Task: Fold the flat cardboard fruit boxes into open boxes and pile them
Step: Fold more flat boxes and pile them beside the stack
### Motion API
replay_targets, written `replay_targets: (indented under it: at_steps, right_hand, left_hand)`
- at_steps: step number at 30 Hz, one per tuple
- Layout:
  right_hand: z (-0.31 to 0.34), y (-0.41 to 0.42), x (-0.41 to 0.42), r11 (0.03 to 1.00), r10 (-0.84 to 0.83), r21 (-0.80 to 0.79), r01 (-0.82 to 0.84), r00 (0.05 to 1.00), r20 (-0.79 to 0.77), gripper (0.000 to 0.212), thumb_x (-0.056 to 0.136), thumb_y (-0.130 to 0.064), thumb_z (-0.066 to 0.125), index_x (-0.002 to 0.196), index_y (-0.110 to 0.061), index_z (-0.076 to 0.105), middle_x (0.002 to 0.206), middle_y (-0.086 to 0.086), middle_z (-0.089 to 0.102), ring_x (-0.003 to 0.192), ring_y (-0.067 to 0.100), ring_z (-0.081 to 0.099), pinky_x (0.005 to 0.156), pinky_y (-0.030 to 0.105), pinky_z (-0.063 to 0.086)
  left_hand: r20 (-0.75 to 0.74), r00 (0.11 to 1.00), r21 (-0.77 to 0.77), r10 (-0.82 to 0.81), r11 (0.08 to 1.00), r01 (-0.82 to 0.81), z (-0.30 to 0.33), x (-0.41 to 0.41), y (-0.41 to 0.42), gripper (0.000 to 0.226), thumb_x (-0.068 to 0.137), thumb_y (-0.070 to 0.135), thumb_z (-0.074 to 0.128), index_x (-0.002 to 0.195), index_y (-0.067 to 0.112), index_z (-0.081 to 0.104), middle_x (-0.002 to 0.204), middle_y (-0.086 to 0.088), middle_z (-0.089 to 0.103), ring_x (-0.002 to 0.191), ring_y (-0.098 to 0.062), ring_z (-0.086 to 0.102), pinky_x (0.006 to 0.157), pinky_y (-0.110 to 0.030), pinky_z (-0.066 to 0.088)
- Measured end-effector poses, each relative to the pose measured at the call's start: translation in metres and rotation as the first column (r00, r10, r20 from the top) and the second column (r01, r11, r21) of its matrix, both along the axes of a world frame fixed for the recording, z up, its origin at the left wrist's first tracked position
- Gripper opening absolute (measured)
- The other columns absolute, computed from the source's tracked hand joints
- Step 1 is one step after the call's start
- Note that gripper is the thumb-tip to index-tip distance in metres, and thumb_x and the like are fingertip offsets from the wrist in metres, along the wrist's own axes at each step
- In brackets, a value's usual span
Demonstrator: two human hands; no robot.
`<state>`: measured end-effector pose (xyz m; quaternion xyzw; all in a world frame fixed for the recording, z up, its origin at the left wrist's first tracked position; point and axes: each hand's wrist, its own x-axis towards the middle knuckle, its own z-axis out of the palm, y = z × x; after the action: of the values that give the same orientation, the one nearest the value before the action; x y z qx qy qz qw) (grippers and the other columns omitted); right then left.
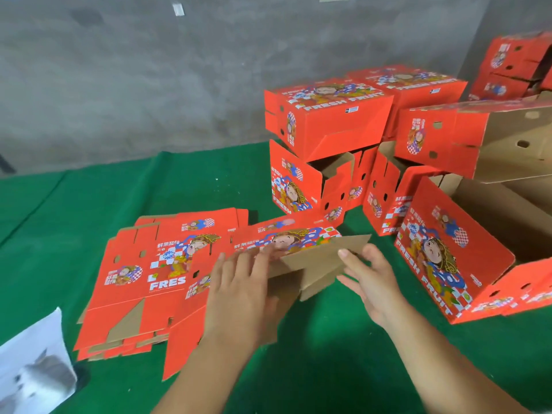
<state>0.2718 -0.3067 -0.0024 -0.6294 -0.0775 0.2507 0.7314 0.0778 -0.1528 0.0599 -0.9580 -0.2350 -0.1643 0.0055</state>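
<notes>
Opening flat box (268, 264) now, half lifted off green table (328, 354), just right of flat stack (143, 282). My left hand (239, 294) lies on top panel, fingers straight, grip loose. My right hand (370, 282) touches brown flap (325, 261), fingers straight, gripping nothing. I think: press top steady, push flap in straight, square corners. Then pile with folded boxes (328, 121) behind.

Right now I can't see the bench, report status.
Both hands, left and right, open on a half-folded red cardboard box. Flat stack beside. Nothing blocking.
</notes>
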Motion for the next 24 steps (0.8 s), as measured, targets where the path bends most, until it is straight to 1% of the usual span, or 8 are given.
replay_targets:
  at_steps: [2, 7, 10, 12, 17, 21, 22, 24]
  right_hand:
    - [0.004, 0.000, 0.002, 0.997, -0.027, 0.066, 0.034, 0.995, -0.095, 0.028, 0.098, -0.018, 0.068, 0.124, -0.013, 0.059, 0.128, 0.008, 0.069, 0.113, 0.025, 0.070, 0.087, 0.039, 0.059]
    - [0.015, 0.000, 0.006, 0.993, -0.083, 0.071, 0.090, 0.991, -0.101, 0.028, 0.101, -0.017, 0.062, 0.128, -0.013, 0.055, 0.127, 0.006, 0.071, 0.115, 0.026, 0.069, 0.101, 0.051, 0.053]
    - [0.025, -0.004, 0.005, 0.996, -0.080, 0.030, 0.081, 0.997, -0.017, 0.028, 0.100, -0.017, 0.065, 0.127, -0.016, 0.056, 0.131, 0.006, 0.066, 0.118, 0.026, 0.067, 0.094, 0.048, 0.057]
    - [0.032, -0.009, 0.004, 0.998, -0.058, -0.025, 0.060, 0.996, 0.074, 0.027, 0.100, -0.024, 0.064, 0.126, -0.020, 0.056, 0.134, 0.002, 0.064, 0.119, 0.025, 0.065, 0.092, 0.045, 0.057]
    - [0.043, -0.027, 0.006, 0.969, 0.065, -0.247, -0.007, 0.972, 0.225, 0.019, 0.098, -0.033, 0.067, 0.116, -0.036, 0.061, 0.115, -0.015, 0.067, 0.110, 0.002, 0.063, 0.092, 0.026, 0.048]
    - [0.053, -0.035, 0.014, 0.940, -0.043, -0.300, 0.164, 0.927, 0.372, 0.029, 0.098, -0.020, 0.068, 0.126, -0.022, 0.057, 0.079, -0.020, 0.069, 0.061, -0.015, 0.058, 0.057, 0.002, 0.040]
    - [0.059, -0.039, 0.017, 0.919, -0.054, -0.332, 0.210, 0.905, 0.422, 0.041, 0.097, -0.017, 0.068, 0.134, -0.018, 0.050, 0.088, -0.012, 0.072, 0.063, -0.012, 0.059, 0.060, 0.005, 0.042]
    - [0.073, -0.046, 0.022, 0.824, 0.049, -0.516, 0.231, 0.880, 0.472, 0.083, 0.093, -0.027, 0.072, 0.155, -0.020, 0.017, 0.135, 0.010, 0.060, 0.103, 0.008, 0.064, 0.090, 0.023, 0.048]
  left_hand:
    - [0.005, 0.984, -0.022, 0.179, 0.984, -0.179, -0.005, -0.012, 0.008, 0.103, 0.071, 0.036, 0.083, 0.160, 0.026, 0.032, 0.143, -0.010, 0.051, 0.129, -0.037, 0.052, 0.114, -0.049, 0.039]
    - [-0.077, 0.897, -0.485, 0.434, 0.770, -0.414, -0.027, -0.038, 0.042, 0.109, 0.087, 0.044, 0.072, 0.162, 0.034, -0.005, 0.143, -0.016, 0.052, 0.123, -0.041, 0.059, 0.102, -0.053, 0.046]
    - [-0.337, 0.877, -0.511, 0.343, 0.715, -0.476, -0.035, -0.036, 0.053, 0.051, 0.098, 0.056, 0.054, 0.142, 0.033, 0.046, 0.127, -0.009, 0.069, 0.113, -0.034, 0.067, 0.091, -0.040, 0.050]
    - [-0.296, 0.912, -0.598, 0.283, 0.690, -0.408, -0.032, -0.032, 0.055, 0.034, 0.103, 0.051, 0.049, 0.121, 0.025, 0.063, 0.110, -0.008, 0.074, 0.101, -0.032, 0.069, 0.082, -0.036, 0.051]
    - [-0.010, 0.926, -0.984, 0.376, 0.160, -0.075, -0.007, -0.008, 0.049, 0.026, 0.106, 0.033, 0.049, 0.105, 0.020, 0.071, 0.067, -0.003, 0.072, 0.059, -0.022, 0.061, 0.053, -0.030, 0.048]
    - [0.016, 0.962, -0.991, 0.272, 0.135, -0.021, -0.003, 0.018, 0.031, 0.043, 0.103, 0.010, 0.040, 0.131, 0.037, 0.059, 0.101, 0.000, 0.076, 0.092, -0.022, 0.068, 0.078, -0.036, 0.058]
    - [0.016, 0.966, -0.992, 0.256, 0.127, -0.017, -0.002, 0.024, 0.027, 0.049, 0.102, 0.007, 0.040, 0.132, 0.041, 0.057, 0.107, -0.001, 0.075, 0.097, -0.022, 0.069, 0.087, -0.039, 0.058]
    - [0.025, 0.968, -0.996, 0.252, 0.084, 0.004, 0.001, 0.034, 0.018, 0.043, 0.100, 0.001, 0.042, 0.115, 0.034, 0.065, 0.091, 0.000, 0.076, 0.078, -0.016, 0.072, 0.075, -0.036, 0.060]
